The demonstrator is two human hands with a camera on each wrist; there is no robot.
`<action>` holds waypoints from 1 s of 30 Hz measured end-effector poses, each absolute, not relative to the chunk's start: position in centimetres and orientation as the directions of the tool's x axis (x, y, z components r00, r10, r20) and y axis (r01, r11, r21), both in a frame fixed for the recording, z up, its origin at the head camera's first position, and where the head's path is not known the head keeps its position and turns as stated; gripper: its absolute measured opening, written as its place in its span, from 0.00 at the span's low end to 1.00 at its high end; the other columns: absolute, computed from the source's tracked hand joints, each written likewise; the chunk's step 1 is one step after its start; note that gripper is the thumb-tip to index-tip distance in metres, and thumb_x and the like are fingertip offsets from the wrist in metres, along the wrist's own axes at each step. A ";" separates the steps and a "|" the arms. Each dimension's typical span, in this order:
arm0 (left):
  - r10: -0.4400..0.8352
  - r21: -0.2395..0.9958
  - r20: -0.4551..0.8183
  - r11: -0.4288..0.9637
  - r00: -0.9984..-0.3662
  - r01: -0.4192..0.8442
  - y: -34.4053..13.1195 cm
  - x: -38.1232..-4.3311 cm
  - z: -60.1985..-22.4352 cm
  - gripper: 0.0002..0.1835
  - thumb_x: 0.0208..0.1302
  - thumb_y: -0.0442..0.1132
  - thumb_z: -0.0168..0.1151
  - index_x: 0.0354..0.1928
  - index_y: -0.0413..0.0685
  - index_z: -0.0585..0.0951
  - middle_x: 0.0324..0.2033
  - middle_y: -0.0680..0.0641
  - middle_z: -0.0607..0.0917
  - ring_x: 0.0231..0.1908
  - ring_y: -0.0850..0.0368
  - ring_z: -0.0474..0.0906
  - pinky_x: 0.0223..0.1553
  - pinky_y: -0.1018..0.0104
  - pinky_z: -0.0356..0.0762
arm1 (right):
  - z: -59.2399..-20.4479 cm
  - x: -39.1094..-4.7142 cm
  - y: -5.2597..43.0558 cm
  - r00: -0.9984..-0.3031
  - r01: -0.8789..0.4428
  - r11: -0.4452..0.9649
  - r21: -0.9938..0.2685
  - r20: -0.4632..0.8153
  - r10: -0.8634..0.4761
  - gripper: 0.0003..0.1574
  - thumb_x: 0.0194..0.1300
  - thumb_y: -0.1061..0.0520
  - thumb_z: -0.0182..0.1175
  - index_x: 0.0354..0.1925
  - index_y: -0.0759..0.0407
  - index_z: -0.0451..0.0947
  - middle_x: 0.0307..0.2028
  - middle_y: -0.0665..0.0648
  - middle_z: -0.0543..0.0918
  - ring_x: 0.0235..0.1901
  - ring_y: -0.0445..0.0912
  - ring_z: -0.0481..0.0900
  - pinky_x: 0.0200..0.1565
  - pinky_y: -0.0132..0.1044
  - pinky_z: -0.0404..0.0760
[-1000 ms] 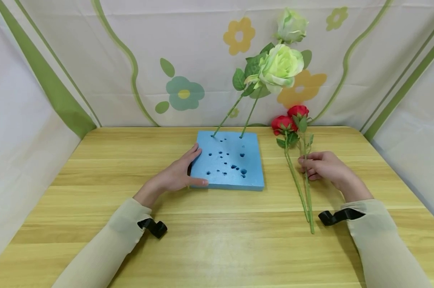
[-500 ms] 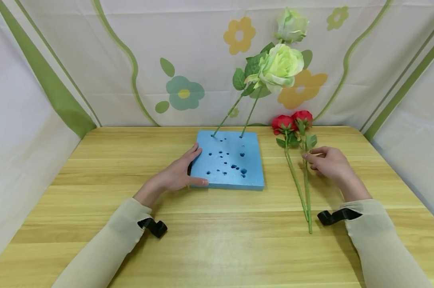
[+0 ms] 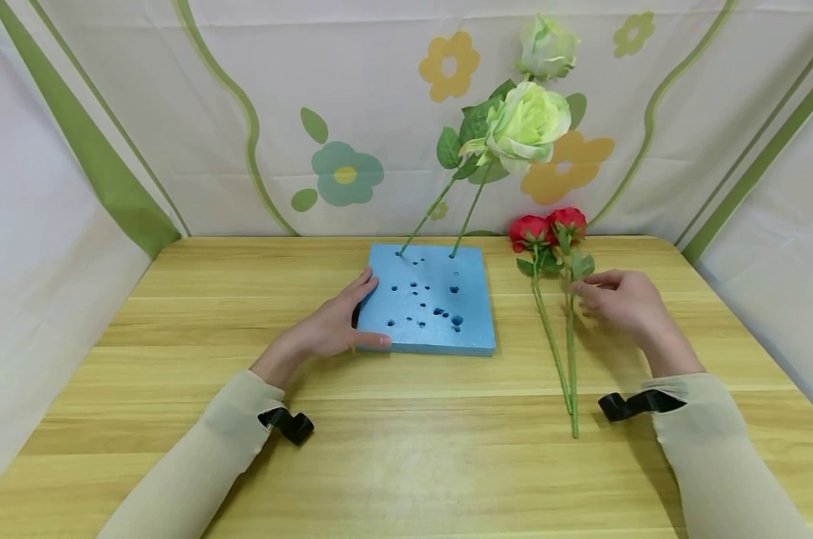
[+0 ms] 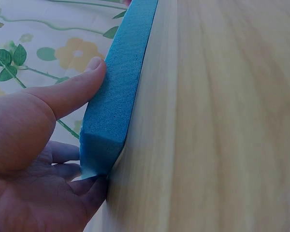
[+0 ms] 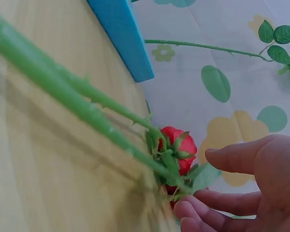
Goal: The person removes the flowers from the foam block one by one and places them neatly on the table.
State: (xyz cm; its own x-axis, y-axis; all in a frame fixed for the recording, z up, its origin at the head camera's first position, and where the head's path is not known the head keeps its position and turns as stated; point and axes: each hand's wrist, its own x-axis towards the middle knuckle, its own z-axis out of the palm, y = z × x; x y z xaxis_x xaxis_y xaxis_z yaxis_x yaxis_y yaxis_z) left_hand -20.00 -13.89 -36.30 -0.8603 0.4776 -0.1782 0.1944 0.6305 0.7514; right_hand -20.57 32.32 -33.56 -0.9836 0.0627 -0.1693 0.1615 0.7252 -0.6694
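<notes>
My left hand point(image 3: 329, 323) spans the near left corner of a blue foam block point(image 3: 470, 340) that has several holes in its top. Its thumb lies along the front edge and the fingers are against the left side, as the left wrist view shows too. Two pale green roses point(image 3: 528, 127) stand tilted with their stems in the block's back holes. Two red roses point(image 3: 529, 230) lie side by side on the table, right of the block. My right hand point(image 3: 622, 299) is at the right rose's stem; in the right wrist view its thumb point(image 5: 232, 155) is apart from the stem, with fingertips near the leaves.
The wooden table point(image 3: 379, 464) carries the block and the red roses. Behind it hangs a white curtain point(image 3: 245, 187) with printed flowers, and pale cloth walls enclose both sides. A black wrist mount point(image 3: 638, 404) sits on the right sleeve, with another on the left.
The right red rose's head has shifted right and toward me, and both red rose stem ends have moved left. My right hand has slid up toward the leaves and its fingers have loosened. Left hand unchanged.
</notes>
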 end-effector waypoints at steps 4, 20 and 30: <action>0.477 0.752 -0.179 0.630 -0.860 0.193 -14.0 -19.9 -36.2 0.62 0.66 0.53 0.76 0.87 0.51 0.43 0.87 0.53 0.34 0.87 0.46 0.31 0.85 0.41 0.41 | -32.8 -20.3 31.7 -0.987 0.141 0.701 -0.699 -0.152 0.048 0.46 0.78 0.33 0.56 0.73 0.67 0.72 0.65 0.72 0.80 0.41 0.33 0.84 0.43 0.31 0.87; 0.470 0.745 -0.188 0.641 -0.863 0.187 -14.2 -19.9 -36.3 0.61 0.66 0.54 0.76 0.87 0.49 0.43 0.87 0.51 0.34 0.87 0.44 0.31 0.84 0.38 0.41 | -30.2 -18.7 25.8 -0.999 -0.049 0.598 -0.800 0.034 -0.036 0.32 0.77 0.39 0.62 0.66 0.58 0.78 0.47 0.44 0.86 0.42 0.36 0.86 0.41 0.30 0.86; 0.486 0.749 -0.176 0.631 -0.856 0.204 -14.0 -20.1 -36.3 0.61 0.67 0.55 0.75 0.87 0.50 0.43 0.87 0.51 0.34 0.87 0.43 0.31 0.84 0.38 0.41 | -28.9 -19.7 20.1 -0.989 -0.149 0.432 -0.890 0.132 -0.069 0.25 0.76 0.48 0.66 0.63 0.59 0.80 0.44 0.47 0.86 0.40 0.39 0.87 0.41 0.31 0.86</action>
State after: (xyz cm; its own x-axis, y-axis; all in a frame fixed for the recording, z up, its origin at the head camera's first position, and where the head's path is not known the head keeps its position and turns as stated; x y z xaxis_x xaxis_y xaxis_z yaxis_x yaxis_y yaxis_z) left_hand -20.08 -14.02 -36.34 -0.8562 0.4857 -0.1759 0.2040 0.6308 0.7486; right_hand -19.66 20.09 -28.91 -0.9888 -0.0688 0.1321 -0.1489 0.4318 -0.8896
